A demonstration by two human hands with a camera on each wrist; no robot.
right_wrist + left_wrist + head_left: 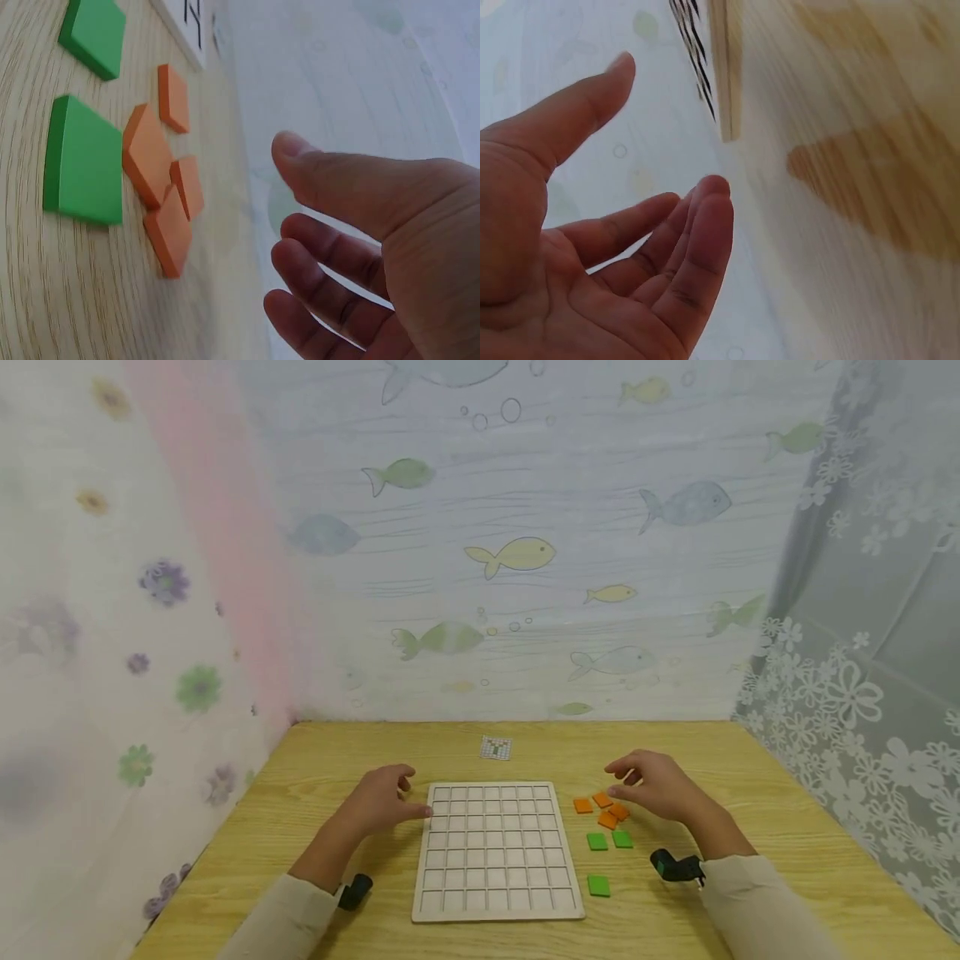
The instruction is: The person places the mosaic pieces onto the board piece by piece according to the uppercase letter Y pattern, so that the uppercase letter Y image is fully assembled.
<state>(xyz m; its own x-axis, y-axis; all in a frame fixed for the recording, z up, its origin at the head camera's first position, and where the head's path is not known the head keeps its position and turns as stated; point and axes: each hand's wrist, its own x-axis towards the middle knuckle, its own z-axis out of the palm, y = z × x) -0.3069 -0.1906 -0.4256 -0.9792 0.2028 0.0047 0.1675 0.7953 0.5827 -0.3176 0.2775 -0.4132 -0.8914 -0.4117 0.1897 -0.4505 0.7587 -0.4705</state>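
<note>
A pale wooden grid board [492,914] lies flat on the table, its squares bare. At its upper left edge hovers my left hand [382,800], thumb and fingers apart and nothing between them; in the left wrist view the board's edge [731,82] stands beyond the fingertips. Several orange square tiles [582,807] lie loosely grouped to the right of the board, some overlapping. Three green square tiles [597,886] are nearer the front. Just above and right of the orange tiles is my right hand [654,785], fingers loosely bent, holding nothing.
A small card [496,747] with a coloured grid pattern lies behind the board on the wooden table [360,747]. Fish-patterned cloth [517,635] hangs at the table's back edge. Dark wrist cameras [675,866] sit at both cuffs.
</note>
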